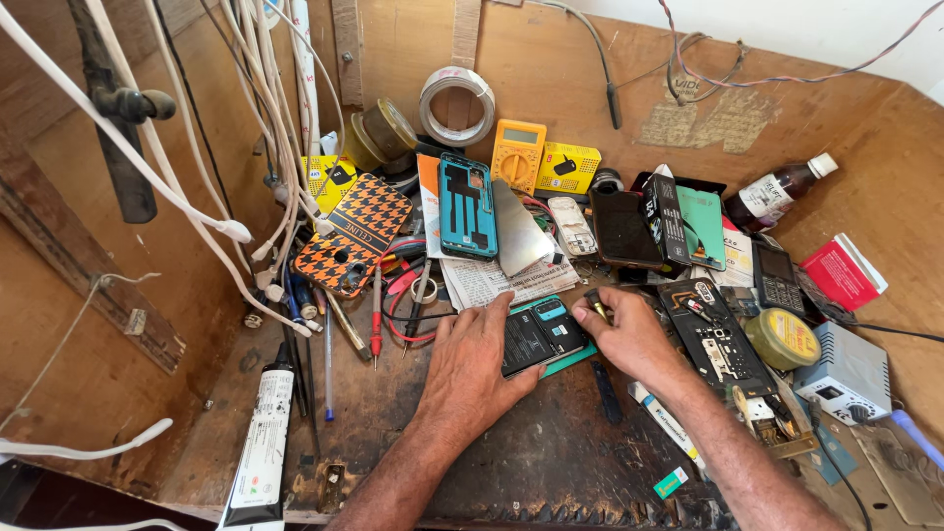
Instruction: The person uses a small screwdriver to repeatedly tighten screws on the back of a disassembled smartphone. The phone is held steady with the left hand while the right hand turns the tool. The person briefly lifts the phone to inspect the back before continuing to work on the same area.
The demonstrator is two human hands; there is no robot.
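Observation:
An opened phone [544,332] with its back off lies on the dark worn bench, showing a black battery and a teal frame. My left hand [477,364] rests flat on its left side and holds it down. At the phone's upper right corner, my right hand [629,334] pinches a small yellow-handled tool [596,306]; its tip is hidden by my fingers.
A teal phone frame [468,206], an orange patterned case [352,236], a yellow multimeter [518,154], a tape roll [456,103], screwdrivers [376,320], a dark bottle [782,189], a circuit board [718,339], a glue tube [261,442] and hanging white cables [197,211] crowd the bench.

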